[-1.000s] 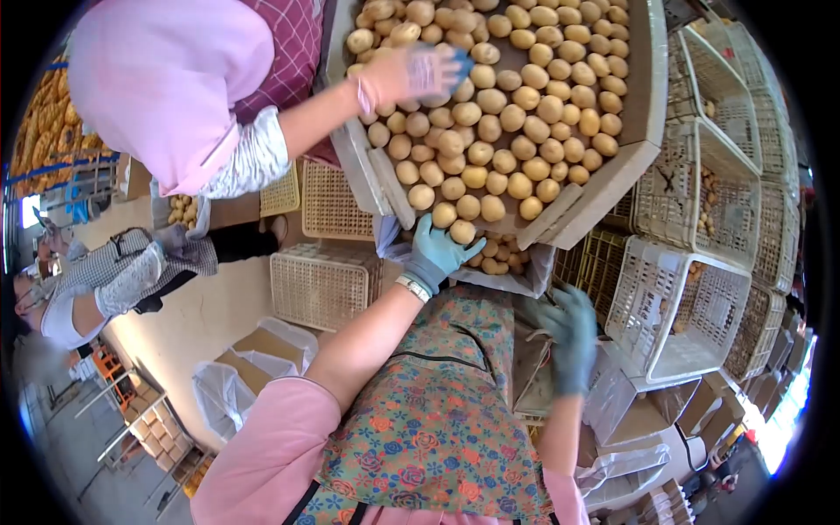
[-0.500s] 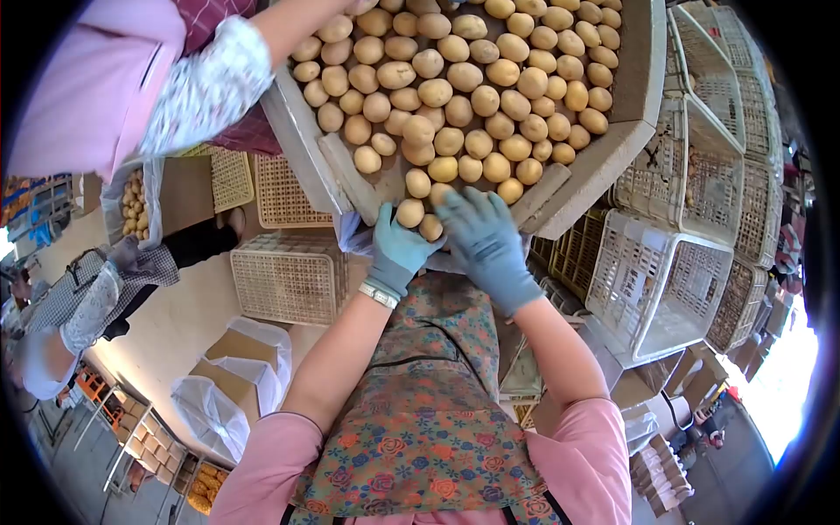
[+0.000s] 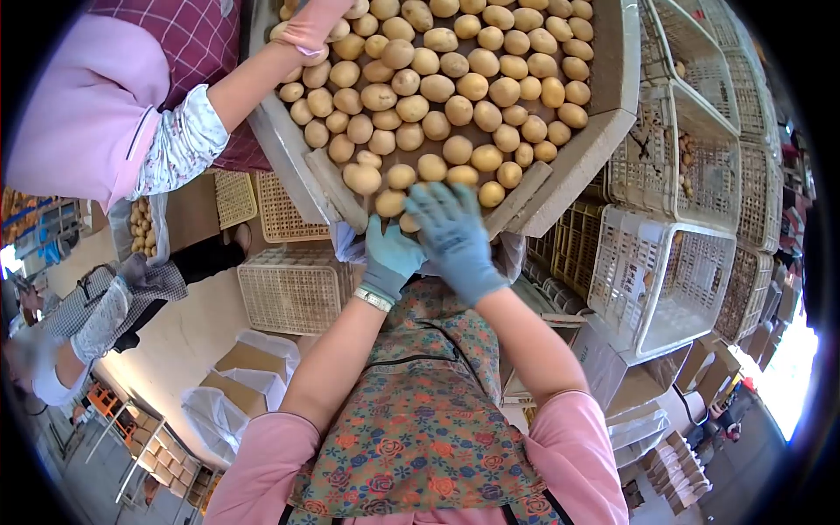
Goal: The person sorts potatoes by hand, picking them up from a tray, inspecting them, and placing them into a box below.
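Many round tan potatoes (image 3: 459,111) lie on a wooden sorting table (image 3: 604,149) whose sides narrow toward me. At that narrow mouth, my left hand (image 3: 391,260), in a blue-grey glove, is cupped palm inward with its thumb up, just below a potato (image 3: 389,203). My right hand (image 3: 451,234), gloved alike, lies palm down with fingers stretched and slightly apart over the nearest potatoes. Its fingertips touch or nearly touch them. Part of a potato between the hands is covered by the right fingers. Plastic sheeting (image 3: 348,243) hangs under the mouth.
A co-worker's gloved hand (image 3: 317,24) reaches over the table's left side. Stacked white plastic crates (image 3: 661,280) stand on the right. To the left are a beige crate (image 3: 293,293) and a lined cardboard box (image 3: 241,376). Another person (image 3: 96,306) is farther left.
My view has shifted slightly, and potatoes near the mouth have changed position. My right hand has moved left, closer to my left hand. The co-worker's hand has come farther into view.
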A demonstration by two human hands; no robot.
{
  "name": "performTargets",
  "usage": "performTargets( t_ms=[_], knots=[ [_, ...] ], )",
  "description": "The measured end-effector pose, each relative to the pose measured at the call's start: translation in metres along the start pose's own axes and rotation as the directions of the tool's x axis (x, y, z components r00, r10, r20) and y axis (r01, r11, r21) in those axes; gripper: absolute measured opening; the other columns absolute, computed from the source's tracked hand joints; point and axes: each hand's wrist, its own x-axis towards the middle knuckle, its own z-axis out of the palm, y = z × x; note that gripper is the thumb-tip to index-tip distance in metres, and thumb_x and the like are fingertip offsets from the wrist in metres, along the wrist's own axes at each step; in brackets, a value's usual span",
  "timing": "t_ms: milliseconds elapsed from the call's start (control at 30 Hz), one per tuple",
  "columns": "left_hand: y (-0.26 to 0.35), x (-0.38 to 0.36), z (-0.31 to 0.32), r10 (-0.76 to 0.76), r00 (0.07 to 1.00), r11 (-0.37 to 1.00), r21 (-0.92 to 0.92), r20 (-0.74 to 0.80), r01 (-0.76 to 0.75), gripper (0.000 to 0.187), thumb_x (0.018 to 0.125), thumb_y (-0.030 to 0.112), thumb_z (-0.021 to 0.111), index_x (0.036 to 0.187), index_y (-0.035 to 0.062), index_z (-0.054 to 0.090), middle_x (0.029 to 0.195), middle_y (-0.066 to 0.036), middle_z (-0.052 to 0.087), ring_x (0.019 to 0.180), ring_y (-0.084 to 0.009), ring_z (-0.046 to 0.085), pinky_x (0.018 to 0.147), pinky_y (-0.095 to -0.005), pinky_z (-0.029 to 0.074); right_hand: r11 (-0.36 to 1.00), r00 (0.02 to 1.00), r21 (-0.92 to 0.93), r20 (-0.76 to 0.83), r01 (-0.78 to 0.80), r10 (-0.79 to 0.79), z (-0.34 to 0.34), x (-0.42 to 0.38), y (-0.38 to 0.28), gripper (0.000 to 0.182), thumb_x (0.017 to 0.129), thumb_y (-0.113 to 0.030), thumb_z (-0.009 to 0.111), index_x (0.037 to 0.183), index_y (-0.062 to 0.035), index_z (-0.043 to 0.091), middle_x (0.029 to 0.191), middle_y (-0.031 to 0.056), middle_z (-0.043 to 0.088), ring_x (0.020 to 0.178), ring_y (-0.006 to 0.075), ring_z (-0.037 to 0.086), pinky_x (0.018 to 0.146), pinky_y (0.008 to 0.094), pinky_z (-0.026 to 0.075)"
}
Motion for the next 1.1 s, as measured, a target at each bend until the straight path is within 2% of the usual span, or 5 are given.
performTargets(
  t_ms=[467,800,900,1000,1100],
  knots=[
    [0.037,0.017,-0.072,-0.031,0.943,0.483,0.831,0.332,-0.277,0.047,0.11,0.039,0.045,0.148,0.0118,0.042,0.146,-0.01,0.049,0.137,-0.0271,0.046,0.116,-0.0458,0.042,0.988,0.993,0.11,0.057,-0.11,0.105,-0.022,0.111,-0.054,0.027,0.086,-0.011,0.066,0.112,-0.0109,0.065,0.108,0.0065,0.064,0.095,0.0236,0.07,0.075,0.0393,0.054],
    [0.004,0.0,0.004,-0.077,0.988,0.969,0.224,-0.137,0.106,0.072,0.1,0.063,0.043,0.158,0.0199,0.037,0.164,-0.011,0.036,0.148,-0.0406,0.035,0.115,-0.0654,0.035,0.909,0.829,0.323,-0.557,0.262,-0.04,-0.034,0.078,0.0,0.037,0.083,-0.008,0.069,0.118,-0.0139,0.06,0.108,0.0052,0.067,0.079,0.0247,0.07,0.065,0.0383,0.056],
    [-0.009,-0.006,0.025,-0.099,0.982,0.919,0.394,0.161,0.028,0.06,0.106,0.046,0.044,0.156,0.0132,0.033,0.161,-0.013,0.037,0.147,-0.0372,0.038,0.115,-0.0674,0.037,0.935,0.845,0.256,-0.417,-0.245,0.336,-0.101,0.0,0.069,0.032,0.086,-0.004,0.066,0.117,-0.0131,0.066,0.096,0.0077,0.069,0.082,0.0269,0.068,0.072,0.0353,0.056],
    [-0.012,-0.012,0.028,-0.096,0.978,0.9,0.436,0.187,0.005,0.057,0.108,0.043,0.043,0.155,0.0107,0.033,0.16,-0.014,0.038,0.146,-0.036,0.038,0.114,-0.0667,0.04,0.645,0.047,0.599,-0.715,-0.474,0.698,-0.096,-0.05,0.178,0.035,0.099,-0.015,0.064,0.129,0.0013,0.062,0.115,0.0206,0.069,0.112,0.0294,0.066,0.1,0.0444,0.051],
    [-0.012,-0.004,0.027,-0.084,0.97,0.88,0.474,0.226,-0.034,0.059,0.108,0.047,0.04,0.155,0.0118,0.035,0.159,-0.013,0.039,0.146,-0.0365,0.039,0.114,-0.0674,0.039,0.705,0.475,0.054,-0.702,-0.707,0.53,-0.138,-0.04,0.158,0.022,0.094,-0.012,0.064,0.115,-0.0076,0.068,0.11,0.0101,0.071,0.112,0.0258,0.064,0.116,0.0474,0.037]
  ],
)
